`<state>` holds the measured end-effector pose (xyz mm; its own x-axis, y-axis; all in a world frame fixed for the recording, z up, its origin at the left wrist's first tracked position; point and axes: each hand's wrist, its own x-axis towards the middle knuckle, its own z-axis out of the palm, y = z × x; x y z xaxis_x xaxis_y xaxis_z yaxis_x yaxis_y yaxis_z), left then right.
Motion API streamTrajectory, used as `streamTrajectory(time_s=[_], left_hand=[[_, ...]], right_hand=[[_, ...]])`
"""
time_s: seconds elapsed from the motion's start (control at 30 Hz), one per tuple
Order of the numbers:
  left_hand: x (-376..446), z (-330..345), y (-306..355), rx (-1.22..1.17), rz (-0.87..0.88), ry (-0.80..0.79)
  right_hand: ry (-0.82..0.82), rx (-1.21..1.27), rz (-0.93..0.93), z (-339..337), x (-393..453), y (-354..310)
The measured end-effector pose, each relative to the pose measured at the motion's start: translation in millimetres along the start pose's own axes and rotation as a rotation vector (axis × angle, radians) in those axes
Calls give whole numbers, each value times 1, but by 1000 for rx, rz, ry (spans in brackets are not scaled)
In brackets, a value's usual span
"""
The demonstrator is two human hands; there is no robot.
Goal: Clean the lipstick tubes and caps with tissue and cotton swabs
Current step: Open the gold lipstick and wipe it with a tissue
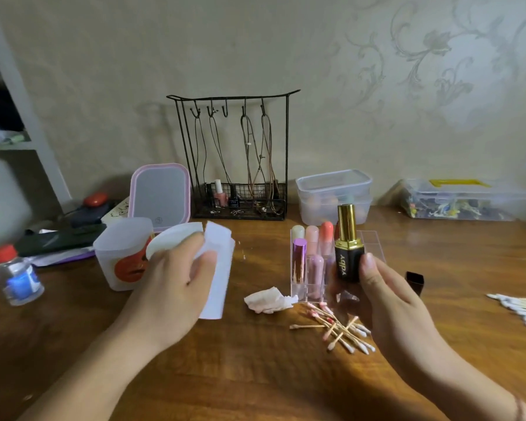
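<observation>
Right hand (386, 299): holds the black and gold lipstick tube (348, 244) upright above the tabletop (255, 375); its grip is closed round the black base, thumb on the near side, the gold inner sleeve standing clear above the fingers.
Left hand (176, 278): raised over the tabletop, its grip pinching a folded white tissue (217, 275) that hangs down below the fingers; a round white pad (173, 238) shows at the fingertips, and whether the hand also holds it I cannot tell.
Black cap (415, 281): lies on the tabletop just right of the right hand, apart from the tube.
Clear organiser (313, 268): stands behind the right hand, holding several pink, peach and purple lipsticks upright.
Crumpled tissue (269, 300): lies on the tabletop between the two hands, just left of the organiser.
Used cotton swabs (340, 329): a loose heap with pink-stained tips, on the tabletop below the right hand.
Clean cotton swabs (520, 308): a separate heap at the right edge.
Frosted cup (122, 253): stands just left of the left hand.
Small bottle (16, 275): red-capped, at the far left, blurred.
Wire jewellery stand (234, 159): against the wall, with cords hanging from its hooks.
</observation>
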<state>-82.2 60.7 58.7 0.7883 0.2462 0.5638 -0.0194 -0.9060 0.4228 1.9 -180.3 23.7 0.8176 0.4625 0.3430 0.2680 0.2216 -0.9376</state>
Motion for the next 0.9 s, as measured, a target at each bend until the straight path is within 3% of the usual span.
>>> streamTrajectory(time_s=[0.07, 0.2, 0.27, 0.33, 0.43, 0.53, 0.63, 0.8, 0.9], left_hand=[[9, -1, 6, -197, -70, 4], [21, 4, 38, -1144, -318, -164], [29, 14, 50, -1283, -356, -241], [35, 22, 60, -1290, -391, -283], [37, 37, 63, -1096, -381, -295], [31, 45, 56, -998, -299, -397], [26, 43, 51, -1032, -257, -549], [29, 44, 33, -1083, -339, -502], [26, 45, 26, -786, -92, -393]], right_hand=[[-10, 79, 18, -1, 1, -1], [-26, 258, 66, -7, 5, -2], [-18, 329, 44, -10, 7, -5], [22, 388, 13, -12, 8, -8], [119, 468, -46, -17, 11, -9], [218, 288, -123, -23, 15, -8], [198, 175, -177, -27, 15, -7], [289, 107, -194, -36, 19, -4], [281, 123, -147, -37, 16, -9]])
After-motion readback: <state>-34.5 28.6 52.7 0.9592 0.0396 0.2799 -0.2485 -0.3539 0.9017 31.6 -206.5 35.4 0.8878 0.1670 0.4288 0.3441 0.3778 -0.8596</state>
